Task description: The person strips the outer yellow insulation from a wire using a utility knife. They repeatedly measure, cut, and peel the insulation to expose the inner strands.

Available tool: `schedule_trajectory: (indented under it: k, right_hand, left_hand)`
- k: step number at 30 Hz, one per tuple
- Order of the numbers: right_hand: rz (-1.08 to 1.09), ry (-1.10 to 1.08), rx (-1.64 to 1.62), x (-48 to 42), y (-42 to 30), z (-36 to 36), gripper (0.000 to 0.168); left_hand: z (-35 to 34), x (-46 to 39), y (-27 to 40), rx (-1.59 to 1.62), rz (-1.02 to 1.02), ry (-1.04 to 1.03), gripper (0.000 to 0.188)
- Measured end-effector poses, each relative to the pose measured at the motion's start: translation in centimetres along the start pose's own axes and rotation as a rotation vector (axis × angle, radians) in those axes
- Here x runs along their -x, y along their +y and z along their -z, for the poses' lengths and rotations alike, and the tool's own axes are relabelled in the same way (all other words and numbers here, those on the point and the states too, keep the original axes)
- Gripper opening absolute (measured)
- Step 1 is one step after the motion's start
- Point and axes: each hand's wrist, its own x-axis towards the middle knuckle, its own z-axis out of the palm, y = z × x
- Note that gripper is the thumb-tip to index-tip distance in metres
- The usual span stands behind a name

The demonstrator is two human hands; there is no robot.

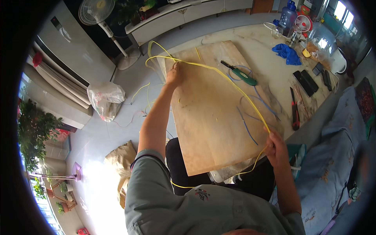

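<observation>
A long yellow wire (235, 83) runs in a curve over a wooden board (205, 126). My left hand (174, 75) is at the board's far left edge, its fingertips at the yellow wire; its grip is partly hidden. Near the board's right corner, my right hand (275, 145) is closed around the same wire, which trails down toward my lap. On the board lie a green-handled tool with a dark tip (244, 76), a short blue wire piece (247, 126), a looped blue wire (261, 100) and a short yellow wire piece (197, 53).
The board lies on a marble-patterned table (255, 33). To its right are a red-and-black tool (295, 113), stripped strands, phones (305, 83) and a blue cloth (286, 54). A plastic bag (105, 101), wires and a standing fan (116, 44) are on the floor at left.
</observation>
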Motion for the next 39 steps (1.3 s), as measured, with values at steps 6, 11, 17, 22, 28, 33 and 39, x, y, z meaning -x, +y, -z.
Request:
schedule_trajectory:
  k: [6,11,17,22,28,33,39]
  right_hand:
    - [0.128,-0.038,-0.043,-0.2,-2.5,0.9,0.032]
    - [0.171,-0.005,-0.069,0.1,-3.1,3.0,0.034]
    - [0.325,0.065,-0.037,1.1,-4.1,2.2,0.033]
    - [0.104,0.231,0.25,-1.5,-1.4,1.5,0.029]
    - [0.111,0.178,0.383,-3.2,1.2,1.0,0.023]
    - [0.191,0.236,0.46,-3.6,3.8,3.1,0.019]
    - [0.123,0.142,0.47,-3.1,2.5,2.2,0.019]
  left_hand:
    - [2.9,1.0,-2.5,-0.009,0.028,0.077,0.031]
    - [2.7,-2.2,-7.1,-0.137,0.12,0.063,0.038]
    - [1.6,-9.0,-7.1,-0.098,0.027,0.212,0.042]
    - [-0.9,-7.6,-1.8,-0.15,0.282,0.026,0.04]
    - [0.3,3.4,3.8,0.065,-0.164,0.186,0.037]
    - [7.2,18.2,15.6,1.134,0.233,-0.544,0.034]
    - [7.6,29.5,26.3,1.704,0.571,-0.777,0.03]
